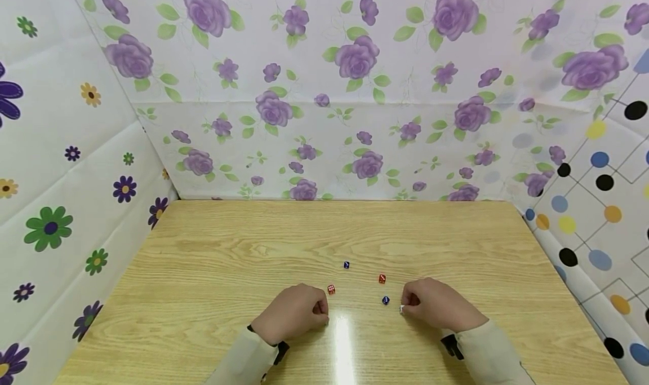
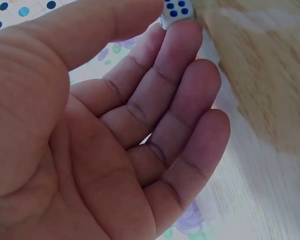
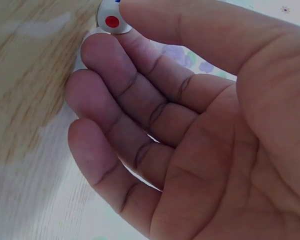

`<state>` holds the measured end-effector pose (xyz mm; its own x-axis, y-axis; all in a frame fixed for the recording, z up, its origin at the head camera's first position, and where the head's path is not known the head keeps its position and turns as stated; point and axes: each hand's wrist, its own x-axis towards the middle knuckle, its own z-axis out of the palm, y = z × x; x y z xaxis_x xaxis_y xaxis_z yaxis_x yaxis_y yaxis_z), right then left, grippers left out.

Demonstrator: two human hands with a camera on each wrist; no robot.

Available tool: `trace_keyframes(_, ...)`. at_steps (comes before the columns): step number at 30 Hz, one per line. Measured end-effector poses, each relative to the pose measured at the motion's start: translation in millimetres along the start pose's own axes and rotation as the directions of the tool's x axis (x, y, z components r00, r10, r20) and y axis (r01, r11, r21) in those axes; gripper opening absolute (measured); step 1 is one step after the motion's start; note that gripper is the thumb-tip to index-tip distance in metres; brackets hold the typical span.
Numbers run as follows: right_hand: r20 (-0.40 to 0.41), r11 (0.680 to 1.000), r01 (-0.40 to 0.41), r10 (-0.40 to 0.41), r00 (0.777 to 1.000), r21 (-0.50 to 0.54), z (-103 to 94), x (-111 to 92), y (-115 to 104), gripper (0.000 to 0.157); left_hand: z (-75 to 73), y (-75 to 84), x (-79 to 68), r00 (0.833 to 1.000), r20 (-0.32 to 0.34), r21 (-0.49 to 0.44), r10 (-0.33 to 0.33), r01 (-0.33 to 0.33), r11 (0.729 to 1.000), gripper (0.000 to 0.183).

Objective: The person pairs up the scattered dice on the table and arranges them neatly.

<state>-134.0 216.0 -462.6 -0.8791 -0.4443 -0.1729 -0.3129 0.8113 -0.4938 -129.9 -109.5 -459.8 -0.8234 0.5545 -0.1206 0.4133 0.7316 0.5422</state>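
Observation:
Between thumb and fingertips, my left hand [image 1: 299, 313] pinches a white die with blue pips [image 2: 178, 10], close over the wooden table. My right hand [image 1: 442, 305] pinches another white die [image 3: 111, 19], which shows one large red pip. Around the two hands lie small dice: a red die [image 1: 331, 289] just beyond the left fingers, a second red die [image 1: 382, 279] further right, a blue die [image 1: 386, 300] left of the right hand, and another blue die [image 1: 347, 265] farthest back. In the head view the left hand's die is mostly hidden by the fingers.
The wooden table [image 1: 243, 244] ends at a back wall of purple-flowered cloth [image 1: 324, 131]. A flower-print sheet [image 1: 50, 176] stands on the left, a dotted sheet [image 1: 598, 233] on the right. A bright light streak [image 1: 343, 351] reflects between the forearms.

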Motion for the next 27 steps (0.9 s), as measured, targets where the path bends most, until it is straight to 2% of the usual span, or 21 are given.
trace_keyframes(27,-0.002,1.0,0.006,-0.006,1.0,-0.006,0.5,-0.5,1.3,0.016,3.4,0.1,0.2,1.0,-0.005,-0.004,0.005,-0.005,1.0,0.015)
